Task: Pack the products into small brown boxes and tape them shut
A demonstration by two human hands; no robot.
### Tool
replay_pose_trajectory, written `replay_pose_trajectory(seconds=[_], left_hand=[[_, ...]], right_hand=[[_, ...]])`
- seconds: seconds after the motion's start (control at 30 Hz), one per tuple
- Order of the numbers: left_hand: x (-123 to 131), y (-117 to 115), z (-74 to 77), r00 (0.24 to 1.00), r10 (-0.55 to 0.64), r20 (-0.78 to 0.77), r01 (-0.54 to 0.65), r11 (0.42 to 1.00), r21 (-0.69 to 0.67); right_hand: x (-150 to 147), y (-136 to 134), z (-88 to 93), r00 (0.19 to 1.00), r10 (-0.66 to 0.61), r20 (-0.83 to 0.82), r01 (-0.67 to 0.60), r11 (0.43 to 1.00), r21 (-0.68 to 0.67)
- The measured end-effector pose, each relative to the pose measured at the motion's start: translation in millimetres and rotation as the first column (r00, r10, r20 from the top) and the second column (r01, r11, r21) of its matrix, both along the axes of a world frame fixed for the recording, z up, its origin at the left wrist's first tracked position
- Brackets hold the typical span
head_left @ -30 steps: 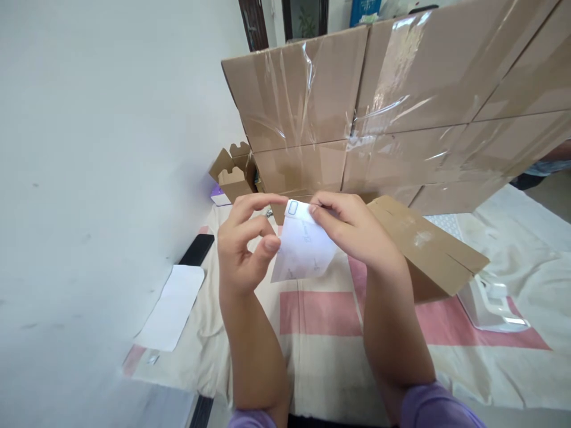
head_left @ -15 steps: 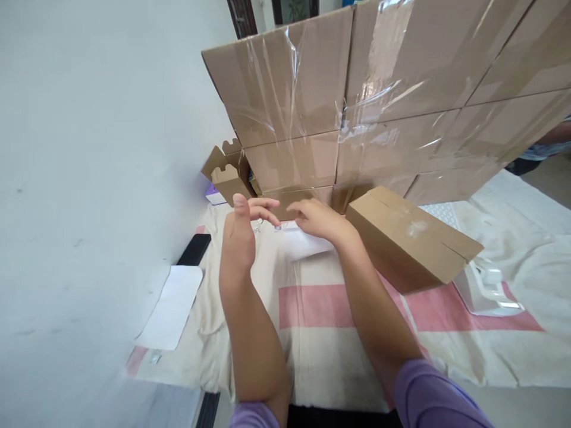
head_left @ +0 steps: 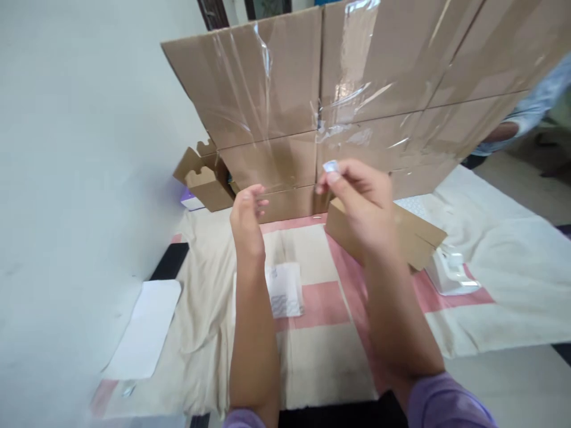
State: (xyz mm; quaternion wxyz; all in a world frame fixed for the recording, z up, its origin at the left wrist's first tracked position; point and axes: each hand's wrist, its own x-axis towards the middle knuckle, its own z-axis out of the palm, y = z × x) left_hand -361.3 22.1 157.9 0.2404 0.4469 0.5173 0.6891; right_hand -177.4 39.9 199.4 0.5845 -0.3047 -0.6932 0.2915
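My right hand (head_left: 368,205) is raised in front of the stacked cartons, its thumb and fingers pinching a small pale, shiny piece (head_left: 330,167). What kind of piece it is does not show clearly. To its left my left hand (head_left: 248,229) is lifted with thumb and index close together and the other fingers curled. Whatever lies between those fingertips, if anything, cannot be made out. Below, a white printed paper or packet (head_left: 285,290) lies on the cloth, partly hidden by my left forearm.
Taped cartons (head_left: 267,83) form a wall behind the cloth-covered table (head_left: 325,362). A brown box (head_left: 417,238) and a white tape dispenser (head_left: 452,273) stand right. At left are an open box (head_left: 207,184), white sheet (head_left: 145,327) and black phone-like object (head_left: 171,261). Another person's arm (head_left: 502,131) shows far right.
My right hand has risen and moved right, now showing the small pale piece. My left hand has curled its fingers. The white paper appears nearer to me, and the view has shifted.
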Motion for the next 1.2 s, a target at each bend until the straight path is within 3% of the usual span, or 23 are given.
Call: replay_pose_trajectory(seconds=[0.1,0.17,0.27,0.37,0.43,0.5,0.6,0.7,0.87,0.97,1.07,1.1,1.13,1.2], left_hand=[[50,-3,0.1,0.932,-0.179,-0.315,0.183,0.983,-0.015],[92,-13,-4.2,0.771,-0.293,-0.565,0.318,0.946,-0.056],[152,-33,-21.3,0.447,-0.390,-0.805,0.496,0.857,-0.140],[184,-44,-41.5,0.294,-0.366,-0.883,0.505,0.844,-0.182],[182,-42,-47.7,0.263,-0.358,-0.896,0.480,0.854,-0.200],[163,-35,-45.3,0.243,-0.395,-0.886,0.500,0.833,-0.235],[125,-24,-31.8,0.198,-0.485,-0.852,0.549,0.775,-0.313],[102,-18,-21.4,0.162,-0.568,-0.807,0.580,0.717,-0.387],[101,-17,-22.9,0.175,-0.604,-0.778,0.591,0.696,-0.408],[104,-19,-24.4,0.188,-0.609,-0.770,0.586,0.699,-0.410],[104,-20,-23.4,0.206,-0.609,-0.766,0.581,0.706,-0.405],[104,-20,-22.9,0.207,-0.609,-0.766,0.586,0.704,-0.402],[104,-20,-22.5,0.206,-0.608,-0.767,0.594,0.700,-0.396],[104,-19,-22.2,0.200,-0.605,-0.771,0.610,0.693,-0.385]], right_hand=[[75,-39,-1.5,0.965,-0.170,0.201,0.174,0.985,0.001],[127,-66,-19.7,0.910,-0.220,0.351,0.251,0.967,-0.047],[188,-97,-61.4,0.835,-0.307,0.457,0.414,0.897,-0.154],[209,-116,-98.3,0.900,-0.171,0.401,0.311,0.896,-0.316],[204,-121,-112.9,0.909,-0.052,0.415,0.231,0.889,-0.396],[192,-122,-119.2,0.856,0.000,0.517,0.247,0.879,-0.409],[175,-116,-120.5,0.697,-0.026,0.717,0.332,0.897,-0.290],[159,-105,-122.4,0.558,-0.064,0.827,0.332,0.931,-0.152],[130,-79,-129.9,0.517,-0.164,0.840,0.410,0.909,-0.075],[140,-76,-130.0,0.482,-0.333,0.810,0.604,0.796,-0.032],[180,-100,-128.5,0.442,-0.585,0.680,0.832,0.551,-0.067],[194,-113,-128.7,0.435,-0.630,0.643,0.863,0.496,-0.098],[207,-125,-129.6,0.422,-0.659,0.623,0.881,0.460,-0.110],[218,-142,-132.9,0.445,-0.664,0.601,0.868,0.486,-0.106]])
